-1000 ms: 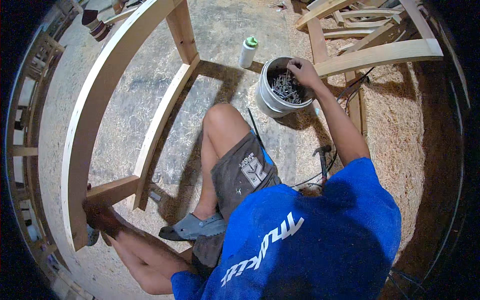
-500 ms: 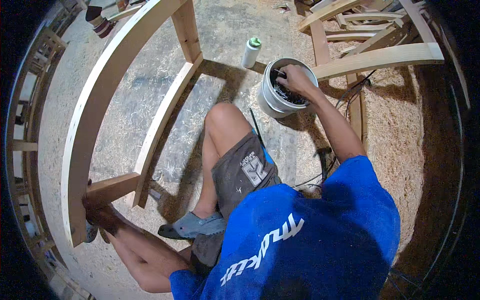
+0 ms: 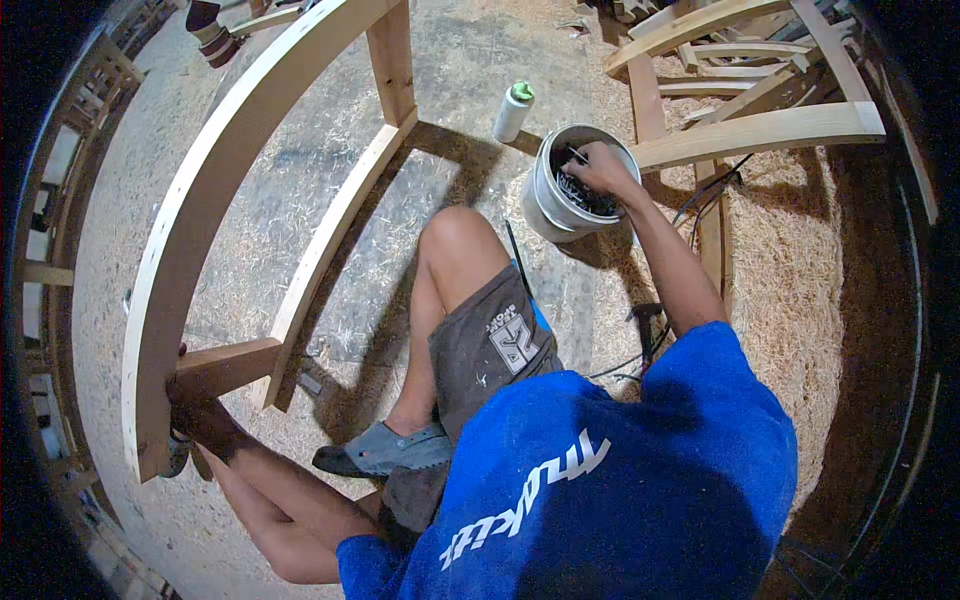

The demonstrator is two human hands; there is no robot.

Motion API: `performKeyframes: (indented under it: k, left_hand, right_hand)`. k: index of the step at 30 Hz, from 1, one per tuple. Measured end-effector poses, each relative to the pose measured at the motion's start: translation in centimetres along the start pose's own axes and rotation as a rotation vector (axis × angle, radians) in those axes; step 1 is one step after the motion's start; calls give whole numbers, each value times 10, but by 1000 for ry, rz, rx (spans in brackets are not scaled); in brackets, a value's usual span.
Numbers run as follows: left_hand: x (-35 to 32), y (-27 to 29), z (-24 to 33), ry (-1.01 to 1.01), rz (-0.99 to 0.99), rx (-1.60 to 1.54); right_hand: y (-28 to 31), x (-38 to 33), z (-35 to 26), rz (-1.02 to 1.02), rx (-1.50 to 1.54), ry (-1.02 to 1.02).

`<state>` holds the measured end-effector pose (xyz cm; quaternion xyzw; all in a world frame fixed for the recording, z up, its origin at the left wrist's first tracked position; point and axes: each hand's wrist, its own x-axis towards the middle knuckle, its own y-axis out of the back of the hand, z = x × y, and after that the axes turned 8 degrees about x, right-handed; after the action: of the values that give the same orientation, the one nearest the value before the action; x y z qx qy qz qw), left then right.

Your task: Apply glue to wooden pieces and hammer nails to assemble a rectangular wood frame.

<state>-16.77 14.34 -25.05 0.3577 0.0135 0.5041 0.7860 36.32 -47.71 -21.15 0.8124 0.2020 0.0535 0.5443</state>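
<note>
Right hand plunged into a white bucket, fingers curled down among a dark heap of screws or nails; whether anything is actually pinched between them, cannot tell, since the fingertips are buried in the metal. Bucket tilted toward the person, standing on the concrete floor just right of the raised knee. Just beside the bucket, up and to the left, a white bottle with a green cap, upright, apart from the rim.

Left hand low at the left edge, wrapped around the end of a curved wooden beam, fingers closed on the wood where a short cross block meets it. Small grey object under that hand, too hidden to name.

Beam sweeping in a long arc from the lower left up to the top centre, joined by a straight post to a thinner inner rail running parallel below it. Together, a curved timber frame lying on its side across the floor.

Grey shorts, a grey shoe tucked under the bent leg, blue shirt filling the lower right. Black cable trailing over sawdust on the right. More pale curved frames stacked behind the bucket, one beam passing just above the right wrist.
</note>
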Motion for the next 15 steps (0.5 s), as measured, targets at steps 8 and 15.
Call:
performKeyframes:
  k: [8,15]
  left_hand:
    - [-10,-13,22,-58,139,-52]
    - [-17,-17,37,-37,188,-114]
  right_hand:
    - [-13,11,1,-2,18,-47]
    - [-4,6,-12,-42,-96,-40]
